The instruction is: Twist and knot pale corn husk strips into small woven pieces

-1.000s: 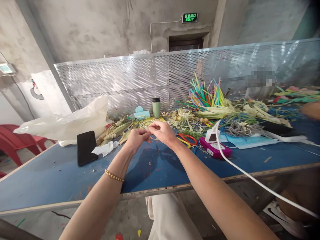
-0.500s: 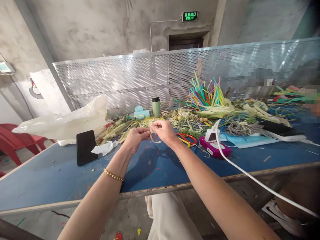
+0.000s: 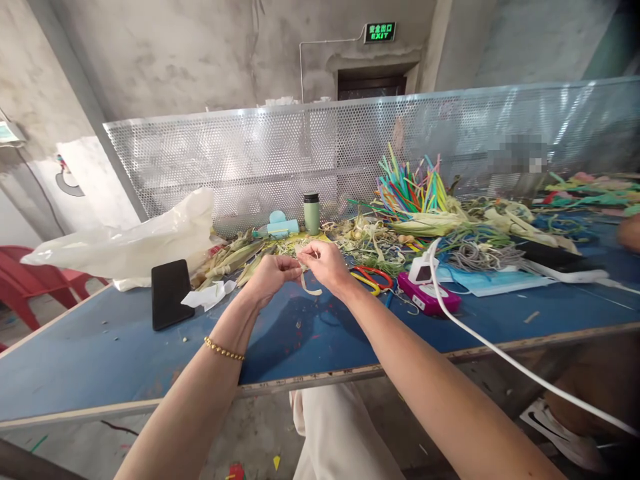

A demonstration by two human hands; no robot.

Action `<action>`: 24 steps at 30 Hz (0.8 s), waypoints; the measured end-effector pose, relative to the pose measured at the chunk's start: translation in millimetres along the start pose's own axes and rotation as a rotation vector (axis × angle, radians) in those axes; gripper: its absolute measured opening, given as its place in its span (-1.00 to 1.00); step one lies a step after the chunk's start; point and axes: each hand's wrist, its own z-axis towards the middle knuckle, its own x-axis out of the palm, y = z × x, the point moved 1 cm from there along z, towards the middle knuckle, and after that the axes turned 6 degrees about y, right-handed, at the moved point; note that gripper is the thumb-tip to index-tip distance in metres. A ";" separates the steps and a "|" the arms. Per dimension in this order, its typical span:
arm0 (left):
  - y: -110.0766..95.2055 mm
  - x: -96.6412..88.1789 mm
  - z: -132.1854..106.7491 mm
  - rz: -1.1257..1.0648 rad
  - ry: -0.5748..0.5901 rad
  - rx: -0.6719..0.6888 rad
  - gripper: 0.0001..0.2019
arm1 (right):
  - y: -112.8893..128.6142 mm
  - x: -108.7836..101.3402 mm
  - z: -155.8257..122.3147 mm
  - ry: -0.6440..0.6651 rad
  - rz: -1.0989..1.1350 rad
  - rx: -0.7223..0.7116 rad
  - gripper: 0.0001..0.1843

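Note:
Between my hands, above the blue table (image 3: pixel 295 353), is a narrow pale strip of corn husk (image 3: pixel 312 291), its loose end curling down below my fingers. My left hand (image 3: pixel 270 275) pinches it between thumb and fingers. From the right, my right hand (image 3: pixel 325 264) pinches the same strip higher up, its fingertips close to those of the left. The upper part of the strip is mostly hidden by my fingers. Just behind my hands lie heaps of dried corn husks (image 3: pixel 227 261) and husk shreds (image 3: pixel 373 241).
A black phone (image 3: pixel 171 295) and crumpled white paper (image 3: pixel 207 296) lie left; a plastic bag (image 3: pixel 150 243) is behind. Right are scissors (image 3: pixel 375 275), a purple box (image 3: pixel 430 297), a charger (image 3: pixel 425 268) and a white cable (image 3: pixel 493 343). A green bottle (image 3: pixel 311 213) stands behind. Another person's hand (image 3: pixel 631 233) shows far right.
My right fingers have shifted slightly up and left along the husk strip. Its loose end has swung down and hangs lower. The other person's hand has moved at the right edge.

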 end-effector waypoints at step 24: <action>2.0 9.6 0.2 -0.075 -0.010 -0.027 -0.76 | -3.3 0.8 2.6 0.063 0.161 0.034 -0.80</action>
